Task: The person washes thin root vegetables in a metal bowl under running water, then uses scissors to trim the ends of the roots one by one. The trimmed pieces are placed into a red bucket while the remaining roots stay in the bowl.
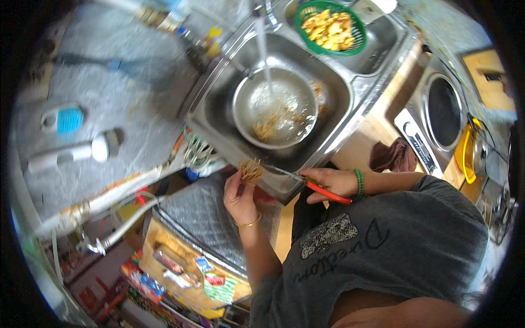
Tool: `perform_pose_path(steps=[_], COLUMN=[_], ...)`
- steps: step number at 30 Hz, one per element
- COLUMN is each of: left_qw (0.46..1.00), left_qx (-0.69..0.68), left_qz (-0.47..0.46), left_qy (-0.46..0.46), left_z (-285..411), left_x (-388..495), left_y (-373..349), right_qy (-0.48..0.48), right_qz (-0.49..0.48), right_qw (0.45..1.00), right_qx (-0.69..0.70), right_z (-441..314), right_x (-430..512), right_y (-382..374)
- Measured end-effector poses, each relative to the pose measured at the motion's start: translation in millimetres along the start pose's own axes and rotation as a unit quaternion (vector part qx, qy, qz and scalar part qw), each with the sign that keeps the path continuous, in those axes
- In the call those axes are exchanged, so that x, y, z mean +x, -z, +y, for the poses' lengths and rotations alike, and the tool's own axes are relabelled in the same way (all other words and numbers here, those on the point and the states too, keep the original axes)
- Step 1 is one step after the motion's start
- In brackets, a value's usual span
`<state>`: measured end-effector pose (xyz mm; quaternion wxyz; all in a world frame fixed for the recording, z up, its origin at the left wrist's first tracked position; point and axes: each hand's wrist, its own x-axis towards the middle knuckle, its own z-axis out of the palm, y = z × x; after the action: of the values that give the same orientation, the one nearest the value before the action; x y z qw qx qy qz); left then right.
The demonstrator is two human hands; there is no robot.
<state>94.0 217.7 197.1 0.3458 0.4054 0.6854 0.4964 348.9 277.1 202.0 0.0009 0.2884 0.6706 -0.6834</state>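
Observation:
My left hand [241,199] pinches a bundle of thin brown stems [251,171], perhaps dried mushrooms or roots, over the near rim of the sink. In my right hand [334,182] is a pair of scissors [329,193] with red handles. Its blades point left at the bundle; whether they touch it I cannot tell. Beyond both hands, a round steel bowl [242,123] of water sits in the sink basin [219,96], with brown bits and a stem clump [265,129] in it. Water [262,45] runs from the tap into the bowl.
A green plastic colander [301,45] of yellowish pieces [328,30] rests over the second basin [375,45]. On the left counter lie a white-handled brush [65,156] and a blue-and-white scrubber [67,121]. Rightward are a dark cloth [396,156] and an electric cooktop [445,108].

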Motion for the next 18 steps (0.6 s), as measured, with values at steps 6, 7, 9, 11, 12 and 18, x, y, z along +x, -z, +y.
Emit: perform_pose_path(steps=[6,7,9,11,12,18], left_qw=[0.977,0.971,0.96,0.94,0.948,0.923], left_qx=[-0.076,-0.084,-0.122,-0.162,-0.113,-0.156], left_qz=[0.176,0.192,0.203,0.217,0.208,0.183], left_qy=[0.096,0.116,0.149,0.205,0.212,0.299], left_z=[-42.8,-56.3,-88.2,-124.6,-143.0,-249.1], left_x=[-88.7,-98.2,-113.4,-122.0,-126.8,-147.1], left_y=[77.4,83.6,89.2,87.7,86.1,79.7], right_qy=[0.006,-0.016,-0.074,-0.059,-0.049,-0.031], right_qz=[-0.191,-0.18,-0.159,-0.12,-0.097,-0.048], right_qw=[0.976,0.976,0.973,0.987,0.994,0.998], right_qx=[0.108,0.121,0.148,0.091,0.032,-0.018], right_z=[3.2,8.9,27.1,56.7,72.2,176.8], right_x=[46.6,54.1,69.5,88.0,98.6,149.1], right_y=[-87.2,-105.4,-140.3,-165.5,-180.8,-232.7])
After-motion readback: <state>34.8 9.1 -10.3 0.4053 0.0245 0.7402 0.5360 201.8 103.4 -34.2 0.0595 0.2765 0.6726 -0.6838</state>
